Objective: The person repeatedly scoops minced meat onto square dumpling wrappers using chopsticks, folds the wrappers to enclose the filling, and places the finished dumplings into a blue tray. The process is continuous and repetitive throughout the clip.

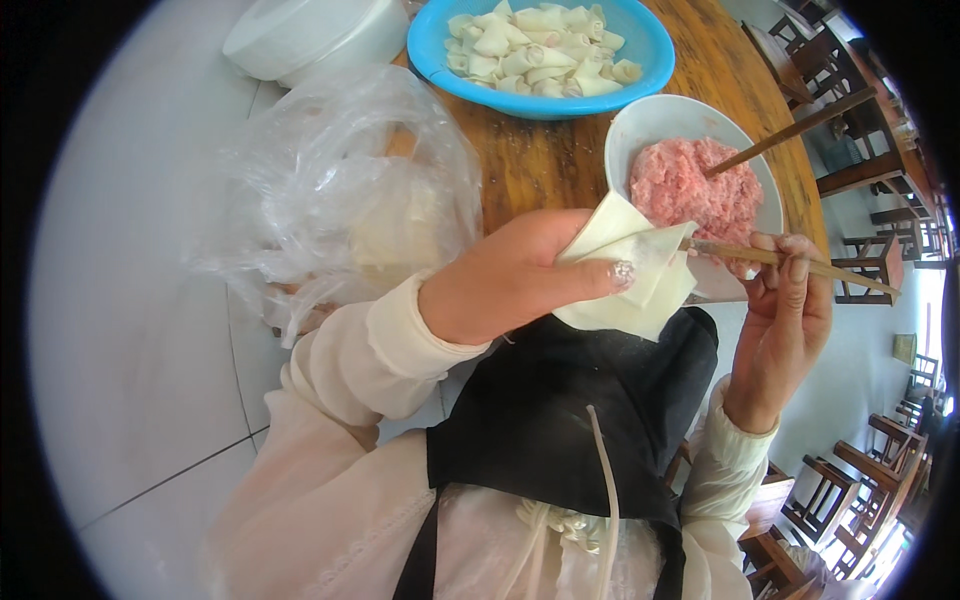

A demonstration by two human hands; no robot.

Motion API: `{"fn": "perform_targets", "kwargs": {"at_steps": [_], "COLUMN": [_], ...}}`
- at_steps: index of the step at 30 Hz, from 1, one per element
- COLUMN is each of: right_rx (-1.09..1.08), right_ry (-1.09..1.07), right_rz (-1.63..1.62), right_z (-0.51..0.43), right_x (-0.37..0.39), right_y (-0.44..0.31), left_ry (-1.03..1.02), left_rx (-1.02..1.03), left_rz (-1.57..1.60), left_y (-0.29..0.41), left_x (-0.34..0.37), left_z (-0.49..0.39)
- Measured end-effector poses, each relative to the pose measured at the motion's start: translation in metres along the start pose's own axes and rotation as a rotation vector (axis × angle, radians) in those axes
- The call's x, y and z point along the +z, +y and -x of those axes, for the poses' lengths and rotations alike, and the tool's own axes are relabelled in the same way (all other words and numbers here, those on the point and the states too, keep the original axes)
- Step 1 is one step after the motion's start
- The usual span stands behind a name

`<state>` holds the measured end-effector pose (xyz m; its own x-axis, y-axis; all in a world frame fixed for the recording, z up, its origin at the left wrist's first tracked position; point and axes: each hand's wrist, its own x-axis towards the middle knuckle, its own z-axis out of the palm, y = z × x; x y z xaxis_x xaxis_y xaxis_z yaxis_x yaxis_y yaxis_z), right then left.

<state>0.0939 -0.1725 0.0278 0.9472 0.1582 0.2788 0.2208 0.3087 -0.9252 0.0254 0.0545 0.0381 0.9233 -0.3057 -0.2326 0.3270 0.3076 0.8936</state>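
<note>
My left hand (517, 274) holds a small stack of square dough wrappers (637, 300), thumb on top. In my right hand (784, 315) is a wooden chopstick (810, 262), its tip touching the top wrapper, whose edge is lifted. Just beyond the wrappers a white bowl (626, 135) holds pink minced meat (682, 180), with a second chopstick (802, 127) stuck in it. Behind that bowl, a blue plastic basin (540, 109) contains many folded dumplings (540, 52). A clear plastic bag (337, 165) with more wrappers inside lies left of my left hand.
The wooden table (525, 157) carries the basin, the bowl and the bag. White round containers (322, 37) stand at the upper left, beside the basin. A tiled floor (150, 337) shows on the left. Wooden tables and stools (874, 262) stand along the right side.
</note>
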Motion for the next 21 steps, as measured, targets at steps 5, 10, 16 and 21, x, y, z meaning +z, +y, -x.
{"fn": "perform_targets", "kwargs": {"at_steps": [5, 10, 16, 21], "right_rx": [-0.039, -0.038, -0.075, -0.417], "right_ry": [-0.001, 0.085, 0.113, -0.074], "right_rz": [0.047, 0.042, 0.071, 0.427], "right_z": [0.002, 0.003, 0.007, 0.019], "right_x": [0.004, 0.005, 0.006, 0.016], "right_y": [-0.002, 0.000, -0.010, -0.037], "left_ry": [0.099, -0.061, -0.122, -0.010], "left_rx": [0.093, -0.022, -0.161, -0.039], "left_rz": [-0.304, 0.095, 0.392, 0.151], "left_y": [-0.004, -0.007, -0.005, 0.002], "left_x": [0.005, -0.001, -0.007, 0.008], "left_z": [-0.006, -0.006, -0.010, -0.021]}}
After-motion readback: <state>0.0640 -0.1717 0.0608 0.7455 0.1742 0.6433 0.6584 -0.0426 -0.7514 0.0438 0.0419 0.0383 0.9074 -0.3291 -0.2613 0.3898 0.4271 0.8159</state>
